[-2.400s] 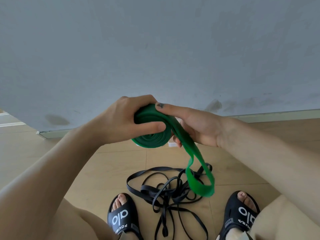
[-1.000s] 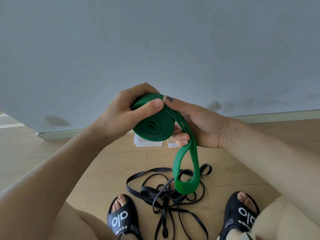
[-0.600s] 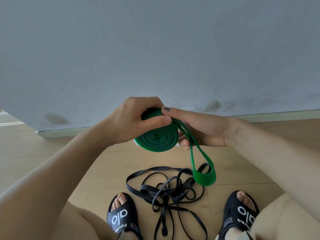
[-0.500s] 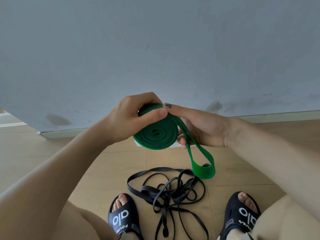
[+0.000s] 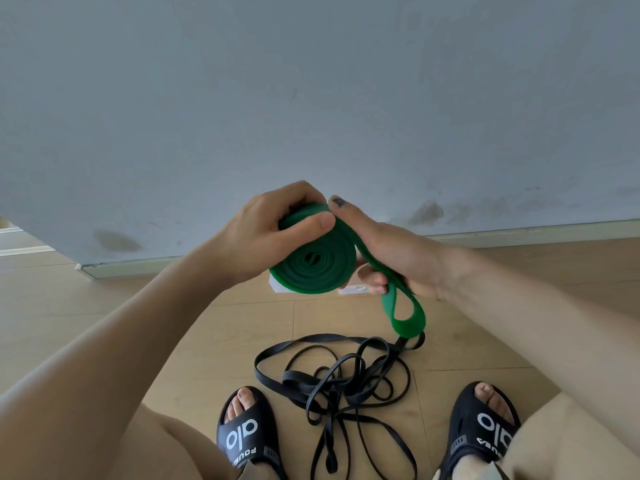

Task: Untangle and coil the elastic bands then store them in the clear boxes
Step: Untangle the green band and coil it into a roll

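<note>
Grey wall (image 5: 311, 98) behind, wood floor (image 5: 138, 306) w/ tangled black bands (image 5: 339, 386) btwn sandals (image 5: 246, 434), green band (image 5: 313, 265) mostly coiled at chest height, left hand (image 5: 266, 230) pinching coil, right hand (image 5: 391, 251) gripping loose tail, clear boxes (image 5: 353, 290) mostly hidden behind coil

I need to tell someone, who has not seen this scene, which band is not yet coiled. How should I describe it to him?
Start at the wooden floor in front of the grey wall, then look between the two black sandals. There lies the black band, a thin strap in a loose, tangled heap. The green band differs: it is wider, mostly rolled into a spiral, and held up in both hands.
</note>
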Demonstrator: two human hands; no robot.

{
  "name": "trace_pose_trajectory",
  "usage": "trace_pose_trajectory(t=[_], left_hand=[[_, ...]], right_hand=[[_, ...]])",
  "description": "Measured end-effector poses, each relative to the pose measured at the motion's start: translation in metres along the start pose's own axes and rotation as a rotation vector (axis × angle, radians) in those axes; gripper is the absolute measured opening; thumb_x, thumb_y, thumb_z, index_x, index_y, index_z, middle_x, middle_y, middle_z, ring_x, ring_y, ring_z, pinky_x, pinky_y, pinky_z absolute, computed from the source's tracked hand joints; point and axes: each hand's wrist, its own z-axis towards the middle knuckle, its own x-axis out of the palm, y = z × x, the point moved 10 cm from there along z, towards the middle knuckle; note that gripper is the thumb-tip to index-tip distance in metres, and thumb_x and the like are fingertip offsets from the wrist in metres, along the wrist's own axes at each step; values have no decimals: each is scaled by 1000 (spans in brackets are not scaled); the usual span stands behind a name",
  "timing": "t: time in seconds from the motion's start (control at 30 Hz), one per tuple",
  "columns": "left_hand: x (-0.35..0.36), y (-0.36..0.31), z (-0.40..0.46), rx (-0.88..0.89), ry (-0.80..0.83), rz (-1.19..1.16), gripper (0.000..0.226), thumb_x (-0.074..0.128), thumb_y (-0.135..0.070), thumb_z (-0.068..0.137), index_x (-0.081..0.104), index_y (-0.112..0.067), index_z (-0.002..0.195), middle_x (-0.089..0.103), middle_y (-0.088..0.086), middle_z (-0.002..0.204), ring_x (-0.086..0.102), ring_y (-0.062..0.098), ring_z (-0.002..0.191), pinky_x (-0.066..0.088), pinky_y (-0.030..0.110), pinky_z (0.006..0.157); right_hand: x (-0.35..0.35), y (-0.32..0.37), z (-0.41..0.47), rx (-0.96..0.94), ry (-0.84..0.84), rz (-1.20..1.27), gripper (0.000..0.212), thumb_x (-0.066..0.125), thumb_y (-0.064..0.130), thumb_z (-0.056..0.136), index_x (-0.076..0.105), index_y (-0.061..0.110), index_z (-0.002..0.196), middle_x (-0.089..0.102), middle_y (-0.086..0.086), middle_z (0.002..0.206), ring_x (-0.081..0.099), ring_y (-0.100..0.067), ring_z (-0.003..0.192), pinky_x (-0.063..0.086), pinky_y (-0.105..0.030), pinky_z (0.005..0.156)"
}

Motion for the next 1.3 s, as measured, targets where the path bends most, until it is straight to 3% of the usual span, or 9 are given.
trace_pose_trajectory(t=[0.17, 0.33, 0.43, 0.57, 0.8, 0.97, 1.13, 1.23, 1.3], left_hand=[[18, -7, -2, 51, 71, 99, 25, 66, -52, 93, 66, -27, 89, 66, -7, 75, 63, 9, 68, 49, 20, 59], [-19, -1, 3, -62, -170, -132, 26, 61, -41, 101, 67, -20, 87, 66, -7, 72, 61, 8, 64, 49, 19, 56], [-19, 14, 3, -170, -256, -368, 34, 61, -53, 95, 63, -24, 78, 60, -10, 69, 57, 11, 66, 46, 24, 62], [-15, 26, -3, -326, -399, -669, 49, 62, -58, 92, 70, -10, 96, 68, 4, 87, 66, 20, 82, 56, 47, 82], [-9, 25, -24, -435, -486, -840, 43, 57, -55, 99, 74, -16, 105, 77, 7, 101, 73, 19, 92, 58, 44, 96], [-12, 28, -31, -472, -540, -939, 39, 57, -56, 99, 74, -21, 97, 78, -1, 91, 75, 18, 90, 61, 36, 85], [9, 53, -24, -647, -622, -1047, 40, 55, -56, 99, 68, -19, 94, 74, 3, 95, 73, 23, 86, 61, 35, 76], [35, 80, -15, -799, -656, -1106, 41, 56, -57, 98, 62, -18, 90, 71, 6, 96, 71, 26, 81, 62, 42, 77], [51, 101, -7, -876, -664, -1062, 41, 55, -57, 98, 61, -17, 89, 69, 6, 93, 69, 25, 77, 60, 35, 60]], right_hand=[[1, -7, 2, 34, -105, -137, 75, 28, 78, 97, 63, 12, 87, 59, 5, 54, 40, -14, 48, 40, -26, 52], [-24, 18, 2, -129, -361, -117, 69, 31, 69, 102, 59, 9, 81, 60, -5, 64, 50, -14, 54, 44, -37, 67], [-34, 29, -13, -222, -597, -57, 44, 36, 55, 107, 48, 16, 89, 57, 1, 63, 53, -12, 54, 45, -36, 65], [-21, 57, -31, -444, -786, -210, 24, 37, 40, 110, 48, 19, 106, 53, 4, 69, 51, -14, 63, 40, -31, 61], [-6, 73, -50, -530, -951, -406, 24, 45, 33, 109, 59, 17, 120, 56, -5, 104, 52, -13, 88, 42, -31, 74], [-5, 76, -50, -438, -911, -572, 38, 33, 46, 109, 55, 33, 137, 65, 9, 98, 59, -22, 94, 46, -38, 72], [-4, 51, -6, -394, -868, -247, 41, 32, 42, 109, 45, 21, 143, 56, -2, 128, 62, -27, 105, 59, -56, 79], [-12, 15, 30, -335, -925, -52, 37, 34, 49, 103, 42, 22, 127, 59, -3, 122, 62, -28, 104, 59, -56, 78], [-18, -14, 51, -304, -937, 56, 26, 36, 52, 100, 37, 29, 113, 58, -2, 115, 63, -27, 100, 60, -54, 73]])
